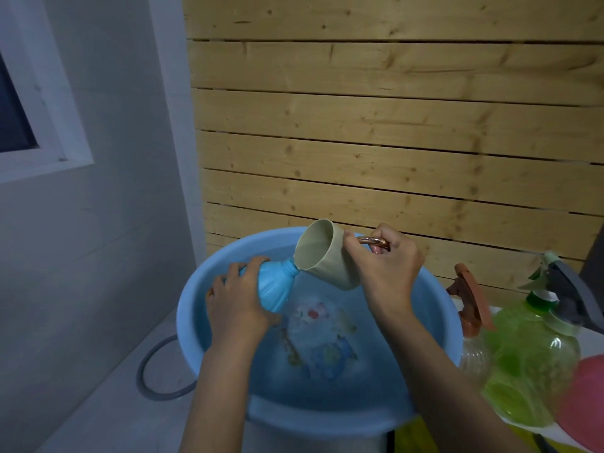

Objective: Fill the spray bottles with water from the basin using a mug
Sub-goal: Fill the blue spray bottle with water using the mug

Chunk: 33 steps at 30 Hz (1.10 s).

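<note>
My left hand [237, 300] grips a light blue bottle [276, 284] with no cap, tilted over the blue basin [192, 308], which holds water. My right hand [384, 266] holds a beige mug [327, 256] by its copper-coloured handle [374, 242]. The mug is tipped to the left, with its rim touching the bottle's open neck. A printed picture shows on the basin's bottom through the water.
To the right of the basin stand a clear spray bottle with an orange trigger head [470, 308] and a green spray bottle [529, 354]. A pink object [585, 400] sits at the right edge. A grey hose loop [157, 374] lies on the floor at left. A wooden slat wall rises behind.
</note>
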Motion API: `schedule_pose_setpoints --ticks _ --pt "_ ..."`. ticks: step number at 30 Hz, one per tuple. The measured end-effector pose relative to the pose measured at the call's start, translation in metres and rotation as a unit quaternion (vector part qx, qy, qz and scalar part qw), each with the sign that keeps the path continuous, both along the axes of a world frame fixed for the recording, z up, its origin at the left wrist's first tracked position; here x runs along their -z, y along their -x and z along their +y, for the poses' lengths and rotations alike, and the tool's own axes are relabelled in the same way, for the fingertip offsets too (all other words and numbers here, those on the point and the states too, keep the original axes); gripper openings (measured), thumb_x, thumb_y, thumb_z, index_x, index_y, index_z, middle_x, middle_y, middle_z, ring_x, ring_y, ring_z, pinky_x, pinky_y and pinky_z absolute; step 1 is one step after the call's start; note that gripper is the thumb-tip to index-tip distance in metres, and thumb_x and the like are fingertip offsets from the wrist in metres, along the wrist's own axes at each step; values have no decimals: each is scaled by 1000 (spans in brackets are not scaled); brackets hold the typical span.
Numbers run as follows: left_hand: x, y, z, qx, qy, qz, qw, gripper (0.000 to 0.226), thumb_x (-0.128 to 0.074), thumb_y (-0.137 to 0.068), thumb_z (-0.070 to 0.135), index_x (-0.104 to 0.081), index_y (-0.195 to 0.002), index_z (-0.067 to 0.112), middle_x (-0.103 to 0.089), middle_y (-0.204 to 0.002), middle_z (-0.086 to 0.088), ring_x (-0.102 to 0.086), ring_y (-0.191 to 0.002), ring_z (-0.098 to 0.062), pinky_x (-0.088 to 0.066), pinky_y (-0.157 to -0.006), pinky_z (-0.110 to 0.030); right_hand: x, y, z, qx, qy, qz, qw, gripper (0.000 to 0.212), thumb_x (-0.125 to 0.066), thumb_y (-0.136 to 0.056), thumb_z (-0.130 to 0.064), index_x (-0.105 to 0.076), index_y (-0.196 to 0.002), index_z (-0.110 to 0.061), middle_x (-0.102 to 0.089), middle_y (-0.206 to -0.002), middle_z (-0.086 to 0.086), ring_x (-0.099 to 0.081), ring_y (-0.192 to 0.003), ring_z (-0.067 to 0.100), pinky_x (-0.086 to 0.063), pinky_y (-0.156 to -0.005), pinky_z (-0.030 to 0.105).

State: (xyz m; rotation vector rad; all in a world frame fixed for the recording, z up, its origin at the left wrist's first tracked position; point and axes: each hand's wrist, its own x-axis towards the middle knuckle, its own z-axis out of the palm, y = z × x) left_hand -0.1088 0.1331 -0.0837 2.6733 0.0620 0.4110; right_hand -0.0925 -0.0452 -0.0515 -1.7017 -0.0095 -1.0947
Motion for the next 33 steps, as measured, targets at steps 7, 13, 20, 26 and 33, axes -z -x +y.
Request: schedule_pose_setpoints --ticks 7,13,20,26,33 --pt "0 0 1 3 5 -3 1000 90 -82 -60 33 -33 -135 39 -41 -131 4 -41 -116 -24 -39 -93 -38 0 0 1 6 10 -5 1000 51 -77 -70 -17 -30 -50 -17 -29 -47 -6 -26 -50 8 -21 -48 17" --pt "1 0 1 3 -1 1 1000 90 -82 -61 33 -32 -136 38 -40 -132 4 -41 -116 -24 -39 -92 -37 1 0 1 10 26 -20 999 52 -77 -70 -17 -29 -50 -20 -28 -47 -9 -27 -48 8 -22 -49 18" --pt "0 -1 1 3 -2 10 1000 91 -83 -60 34 -32 -135 39 -40 -132 4 -41 -117 -24 -39 -93 -37 2 0 1 31 85 -44 995 46 -78 -71 -18 -37 -52 -8 -34 -49 -4 -28 -49 9 -25 -51 17" --pt "2 -1 1 9 7 9 1000 89 -82 -60 33 -33 -134 39 -41 -130 4 -41 -115 -25 -39 -92 -38 2 1 2 45 112 -65 991 44 -76 -71 -19 -38 -51 -5 -36 -49 -1 -28 -50 6 -24 -50 17" --pt "0 0 1 13 2 25 1000 90 -82 -60 32 -32 -135 39 -40 -132 4 -40 -117 -25 -38 -93 -37 0 2 1 40 106 -86 990 44 -73 -71 -20 -35 -51 -11 -29 -49 -12 -30 -50 5 -21 -51 15"
